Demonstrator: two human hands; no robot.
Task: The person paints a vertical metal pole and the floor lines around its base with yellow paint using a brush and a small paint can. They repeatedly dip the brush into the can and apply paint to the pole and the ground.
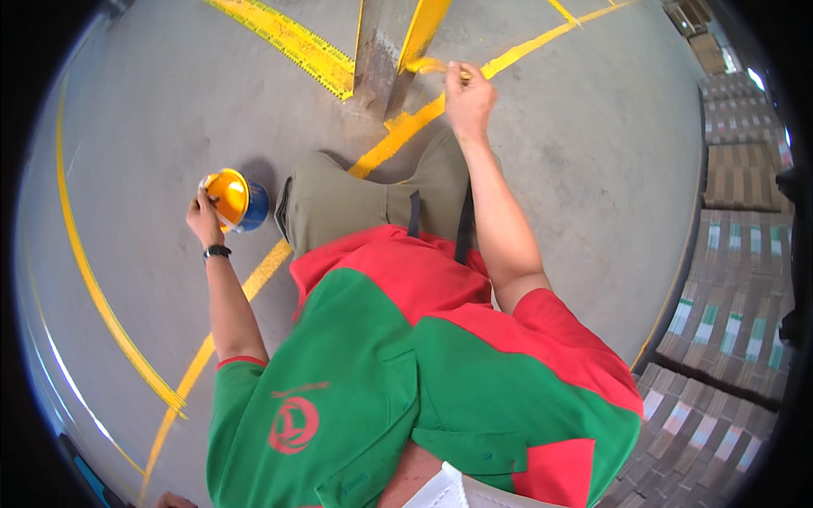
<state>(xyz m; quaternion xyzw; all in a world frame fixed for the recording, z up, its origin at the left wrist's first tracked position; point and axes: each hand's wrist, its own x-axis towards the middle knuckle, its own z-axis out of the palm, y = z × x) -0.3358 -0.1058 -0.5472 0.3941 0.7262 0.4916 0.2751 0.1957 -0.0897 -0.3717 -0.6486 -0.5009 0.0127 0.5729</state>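
Note:
My right hand (469,100) grips a paintbrush (429,65) with yellow paint on it. The brush end is at the lower part of a steel column (377,55), whose right face is yellow and whose front is bare, worn metal. On my left, my left hand (204,218) has its fingers closed on the rim of a blue paint can (257,208). The can is tilted so that yellow paint shows inside. Beneath the column, a yellow floor line (385,151) runs diagonally under my knees.
A wide yellow strip (292,42) with patterned edges reaches the column base from the upper left. Yellow lines (89,262) curve along the grey floor (584,161). Stacks of bundled flat boards (728,313) line the right side. Part of a hand (175,500) shows at the bottom left edge.

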